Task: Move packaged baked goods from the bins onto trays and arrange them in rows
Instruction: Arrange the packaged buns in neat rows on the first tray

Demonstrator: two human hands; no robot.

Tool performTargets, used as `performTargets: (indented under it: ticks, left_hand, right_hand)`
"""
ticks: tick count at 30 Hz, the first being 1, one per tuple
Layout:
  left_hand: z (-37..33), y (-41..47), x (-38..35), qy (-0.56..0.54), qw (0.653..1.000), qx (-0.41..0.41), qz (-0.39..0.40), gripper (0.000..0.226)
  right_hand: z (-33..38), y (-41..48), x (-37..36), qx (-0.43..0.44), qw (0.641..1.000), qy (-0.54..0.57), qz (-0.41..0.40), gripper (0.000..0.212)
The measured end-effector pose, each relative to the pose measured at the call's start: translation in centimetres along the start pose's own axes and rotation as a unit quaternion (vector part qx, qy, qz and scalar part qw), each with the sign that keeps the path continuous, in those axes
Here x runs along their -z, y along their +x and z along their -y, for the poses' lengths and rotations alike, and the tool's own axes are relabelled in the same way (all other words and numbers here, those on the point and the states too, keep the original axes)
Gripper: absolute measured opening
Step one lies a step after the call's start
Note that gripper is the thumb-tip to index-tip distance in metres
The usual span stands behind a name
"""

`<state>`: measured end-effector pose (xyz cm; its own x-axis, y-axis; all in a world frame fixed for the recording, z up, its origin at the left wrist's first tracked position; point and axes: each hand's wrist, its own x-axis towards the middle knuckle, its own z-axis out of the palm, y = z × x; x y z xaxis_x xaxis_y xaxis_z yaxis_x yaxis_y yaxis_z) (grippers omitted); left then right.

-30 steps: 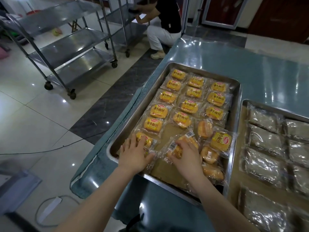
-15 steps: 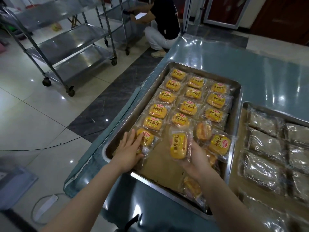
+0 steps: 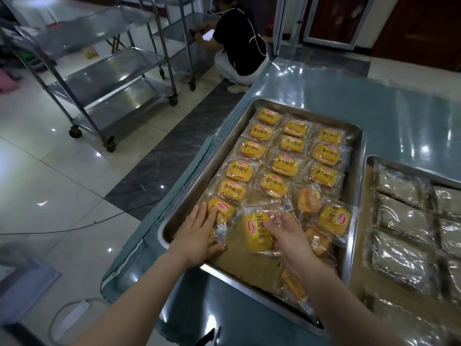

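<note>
As the head camera looks down over both forearms, the left hand (image 3: 197, 236) lies flat at the near left corner of the steel tray (image 3: 356, 191). Its fingers are straight and close together, and the fingertips rest on the nearest packet (image 3: 223, 208) of the left column. The right hand (image 3: 289, 236) reaches in beside it, fingers bent over the right edge of the held packet (image 3: 254, 236). This hand pinches the wrapper, and the yellow bun lies label up over the bare brown liner in the near middle of the tray. The two hands are near each other but do not touch.

The arranged packets (image 3: 285, 164) lie label up in three columns: six on the left, four in the middle and three on the right, thirteen in all. Four loose packets (image 3: 309, 199) lie unsorted at the near right, some with the label turned down or sideways. One more wrapper shows partly under the left hand.

There are two trays on the teal table (image 3: 374, 101). The second tray (image 3: 409, 169), at the right, holds grey packets (image 3: 399, 186) in two columns. The frame edge cuts them off, so I cannot tell their full count. Two steel carts (image 3: 107, 78) stand on the tiled floor, and one person (image 3: 237, 46) crouches beside the farther one.
</note>
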<state>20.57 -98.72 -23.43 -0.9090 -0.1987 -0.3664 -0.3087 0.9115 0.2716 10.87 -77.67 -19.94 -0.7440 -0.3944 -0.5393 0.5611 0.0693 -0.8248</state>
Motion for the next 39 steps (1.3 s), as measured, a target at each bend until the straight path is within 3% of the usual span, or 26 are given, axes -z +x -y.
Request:
performTargets:
  ticks: [4,6,7,9,11,13,15,20,23,27,34,37,39]
  left_hand:
    - [0.0,0.1,0.4,-0.006,1.0,-0.009,-0.001,0.103]
    - [0.0,0.0,0.7,0.002,1.0,-0.011,0.012,0.102]
    - [-0.1,-0.1,0.8,0.005,1.0,-0.01,0.018,0.101]
    - [-0.3,-0.2,0.7,0.017,1.0,-0.013,0.023,0.101]
    - [-0.6,-0.2,0.6,0.032,0.999,-0.022,0.029,0.1]
    - [-0.6,-0.3,0.5,0.039,0.998,-0.035,0.043,0.096]
    - [-0.4,-0.2,0.5,0.037,0.997,-0.043,0.048,0.089]
    - [0.8,-0.4,0.2,0.012,0.996,-0.077,0.047,0.067]
    - [1.5,-0.4,0.6,-0.012,0.994,-0.099,0.053,0.061]
    - [2.3,-0.3,1.3,0.013,0.99,-0.13,0.049,0.067]
    - [2.4,0.3,2.6,0.043,0.976,-0.212,0.028,0.074]
    - [1.7,1.0,3.2,0.038,0.969,-0.245,0.001,0.071]
    - [1.3,1.8,3.6,0.04,0.964,-0.263,-0.018,0.071]
  right_hand:
    - [0.4,0.3,-0.2,0.015,0.999,0.036,-0.019,0.076]
    - [0.5,-0.7,-0.9,0.035,0.992,-0.115,-0.034,0.082]
    - [0.3,-1.2,-1.2,0.067,0.966,-0.24,-0.063,0.083]
    - [-0.4,-2.0,-1.0,0.186,0.85,-0.474,-0.137,0.082]
    - [-0.6,-2.1,-1.0,0.279,0.727,-0.617,-0.111,0.078]
    - [-0.5,-1.6,-1.3,0.301,0.649,-0.699,-0.001,0.07]
    - [-0.4,-1.2,-1.7,0.275,0.603,-0.745,0.072,0.062]
    - [-0.8,-1.2,-2.0,0.2,0.611,-0.764,0.063,0.071]
    - [-0.9,-1.5,-2.9,0.163,0.615,-0.771,0.034,0.061]
    - [-2.3,-1.9,-3.8,0.13,0.649,-0.748,-0.053,0.061]
    - [-3.2,-3.1,-4.2,0.119,0.738,-0.66,-0.078,0.068]
    - [-3.9,-3.5,-4.0,0.156,0.7,-0.691,-0.089,0.071]
    - [-4.6,-3.4,-4.0,0.142,0.704,-0.695,-0.03,0.073]
